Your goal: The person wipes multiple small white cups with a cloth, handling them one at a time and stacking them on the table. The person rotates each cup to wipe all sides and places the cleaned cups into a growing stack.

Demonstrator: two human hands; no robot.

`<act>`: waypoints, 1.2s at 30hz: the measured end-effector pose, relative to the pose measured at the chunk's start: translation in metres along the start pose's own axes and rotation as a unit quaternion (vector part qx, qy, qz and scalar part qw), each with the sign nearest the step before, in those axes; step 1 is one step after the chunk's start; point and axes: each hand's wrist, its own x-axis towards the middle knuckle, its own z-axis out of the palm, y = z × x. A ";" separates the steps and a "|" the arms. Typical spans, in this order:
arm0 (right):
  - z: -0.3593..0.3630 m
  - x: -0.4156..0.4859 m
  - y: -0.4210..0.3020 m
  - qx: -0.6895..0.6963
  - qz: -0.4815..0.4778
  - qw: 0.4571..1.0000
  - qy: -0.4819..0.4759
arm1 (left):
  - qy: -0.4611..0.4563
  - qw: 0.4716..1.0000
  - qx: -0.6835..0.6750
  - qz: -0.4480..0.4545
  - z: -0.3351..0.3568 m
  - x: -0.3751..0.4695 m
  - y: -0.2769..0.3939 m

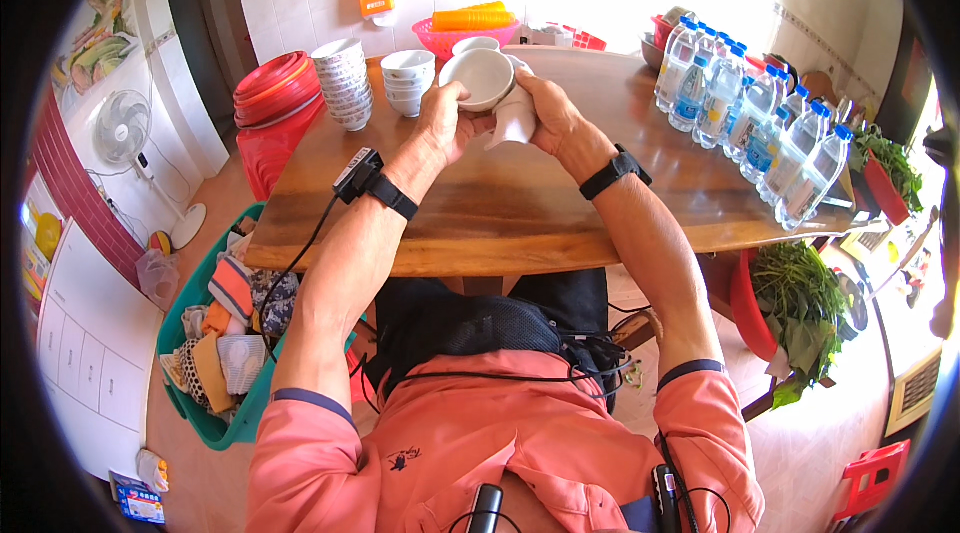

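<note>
Above the wooden table I hold a white bowl, its opening tilted toward me. My left hand grips its left side, with the thumb over the rim. On the other side my right hand presses a white cloth against the bowl. Just behind it another white bowl shows only in part. Left of my hands stand a short stack of white bowls and a taller stack of patterned bowls.
Several plastic bottles with blue caps line the table's right side. A pink basket holding orange items sits at the back. Stacked red stools stand left of the table, above a green bin of cloths. Leafy greens lie at the right.
</note>
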 end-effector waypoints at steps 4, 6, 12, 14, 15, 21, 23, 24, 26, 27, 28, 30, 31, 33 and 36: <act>-0.001 0.001 -0.003 -0.029 -0.020 0.992 0.117 | 0.035 0.999 -0.008 -0.031 -0.006 0.007 0.001; 0.001 -0.001 -0.008 -0.071 -0.093 0.981 0.155 | 0.053 0.997 0.028 -0.044 -0.007 0.008 0.001; -0.002 -0.012 -0.021 -0.377 -0.245 0.893 0.041 | 0.074 0.994 0.078 -0.019 0.002 0.002 0.003; -0.001 -0.008 -0.009 -0.608 -0.432 0.666 0.013 | 0.033 0.998 0.054 -0.018 0.006 -0.003 0.005; -0.001 -0.004 -0.002 -0.701 -0.494 0.515 -0.001 | 0.013 0.998 0.053 -0.015 0.007 -0.005 0.006; -0.020 0.003 0.002 -0.625 -0.317 0.714 0.003 | -0.110 0.992 0.050 0.022 0.008 -0.012 0.011; -0.018 0.000 -0.003 -0.650 -0.339 0.680 -0.007 | -0.096 0.990 0.105 0.019 0.005 -0.010 0.012; -0.014 -0.003 -0.003 -0.680 -0.367 0.635 -0.002 | -0.099 0.987 0.122 0.031 0.003 -0.009 0.011; -0.004 -0.012 0.000 -0.717 -0.386 0.579 0.039 | -0.109 0.984 0.132 0.041 0.001 -0.007 0.008; 0.002 -0.017 0.002 -0.726 -0.378 0.570 0.074 | -0.118 0.984 0.124 0.039 0.000 -0.007 0.006; 0.008 -0.021 0.004 -0.730 -0.385 0.555 0.104 | -0.128 0.985 0.111 0.037 0.001 -0.007 0.003; 0.017 -0.024 0.004 -0.730 -0.335 0.589 0.088 | -0.104 0.988 0.106 0.038 0.003 -0.006 -0.001; 0.020 -0.024 0.003 -0.727 -0.318 0.604 0.076 | -0.092 0.990 0.099 0.037 0.005 -0.005 -0.002; 0.023 -0.023 0.002 -0.723 -0.348 0.596 0.042 | -0.067 0.992 0.099 0.031 0.007 -0.006 -0.001; 0.021 -0.022 0.000 -0.741 -0.349 0.573 -0.012 | -0.057 0.996 0.065 0.020 0.010 -0.006 0.005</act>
